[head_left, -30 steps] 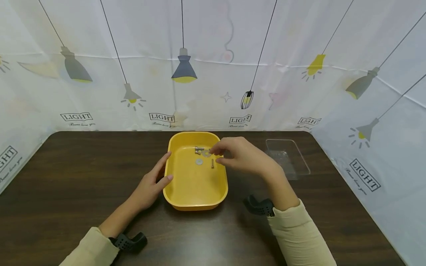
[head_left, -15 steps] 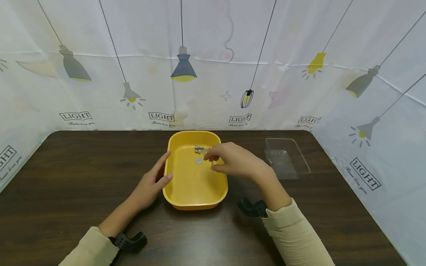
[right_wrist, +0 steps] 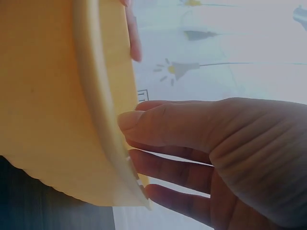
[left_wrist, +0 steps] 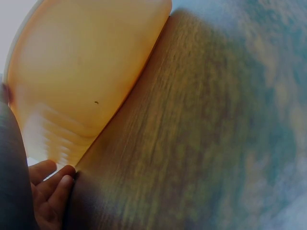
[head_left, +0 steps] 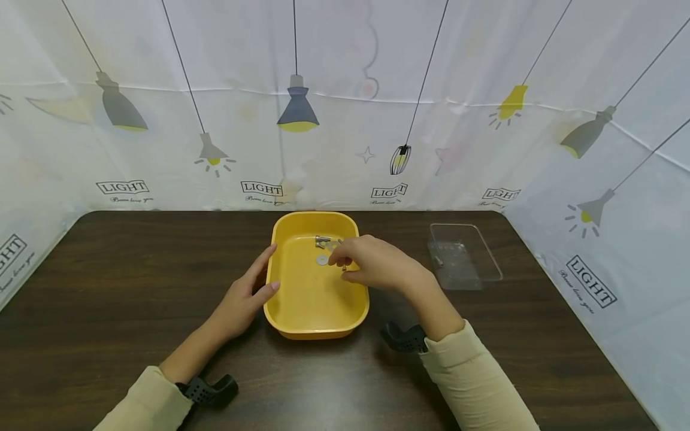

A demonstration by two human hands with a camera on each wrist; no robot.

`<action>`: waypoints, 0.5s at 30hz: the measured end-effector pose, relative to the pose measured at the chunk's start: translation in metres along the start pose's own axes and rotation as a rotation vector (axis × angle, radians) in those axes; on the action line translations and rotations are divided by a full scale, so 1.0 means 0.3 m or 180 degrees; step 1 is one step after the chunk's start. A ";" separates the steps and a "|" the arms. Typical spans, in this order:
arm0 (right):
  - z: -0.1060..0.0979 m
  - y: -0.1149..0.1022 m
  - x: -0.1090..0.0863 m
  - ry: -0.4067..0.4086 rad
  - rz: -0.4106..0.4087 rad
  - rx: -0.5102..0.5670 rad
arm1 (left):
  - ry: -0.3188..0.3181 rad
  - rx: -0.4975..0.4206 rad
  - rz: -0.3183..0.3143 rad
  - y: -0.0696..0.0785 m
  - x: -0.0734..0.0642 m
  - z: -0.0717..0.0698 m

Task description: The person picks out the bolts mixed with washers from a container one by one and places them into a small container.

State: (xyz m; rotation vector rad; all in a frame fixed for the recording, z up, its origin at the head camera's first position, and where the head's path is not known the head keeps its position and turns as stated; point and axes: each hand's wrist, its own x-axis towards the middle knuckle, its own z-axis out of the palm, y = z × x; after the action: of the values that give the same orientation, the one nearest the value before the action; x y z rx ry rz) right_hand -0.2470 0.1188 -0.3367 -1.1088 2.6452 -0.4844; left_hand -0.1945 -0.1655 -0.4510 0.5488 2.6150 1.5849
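Note:
A yellow tray (head_left: 318, 311) stands on the table with small metal hardware in it. My left hand (head_left: 242, 302) rests along its left side, thumb and forefinger at the rim; in the left wrist view other fingertips (left_wrist: 62, 184) touch its outer wall low down. Over the tray's right part is my right hand (head_left: 380, 263), fingers bent down around a small screw (head_left: 344, 267). Whether thumb and fingertip pinch the screw is unclear; the rim hides their tips in the right wrist view. A round washer (head_left: 321, 260) lies beside them, with screws (head_left: 322, 240) and partly covered washers (head_left: 331, 245) behind.
A clear plastic box (head_left: 458, 269) stands at the right, with something small inside near its left wall. A dark wood table (head_left: 135, 287) carries everything. Behind it hangs a white curtain (head_left: 334, 120) printed with lamps.
My right hand has moved left and down into the tray, and its fingers have come round the screw. The left hand and the tray stay put.

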 end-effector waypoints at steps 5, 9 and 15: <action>0.003 -0.003 0.003 -0.0034 0.0080 -0.0001 | -0.0001 -0.0001 0.0003 0.003 0.001 0.000; 0.006 -0.005 0.006 -0.0034 0.0069 -0.0046 | -0.0007 -0.0011 -0.0001 0.004 0.000 0.000; 0.011 -0.010 0.009 -0.0042 0.0018 -0.0094 | -0.0012 -0.0011 -0.0004 0.005 -0.001 0.000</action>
State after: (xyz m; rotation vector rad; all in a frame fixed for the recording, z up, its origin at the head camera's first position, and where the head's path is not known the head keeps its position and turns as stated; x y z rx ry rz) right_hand -0.2458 0.1141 -0.3388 -1.1087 2.6515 -0.4368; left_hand -0.1939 -0.1649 -0.4498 0.5494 2.6091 1.5860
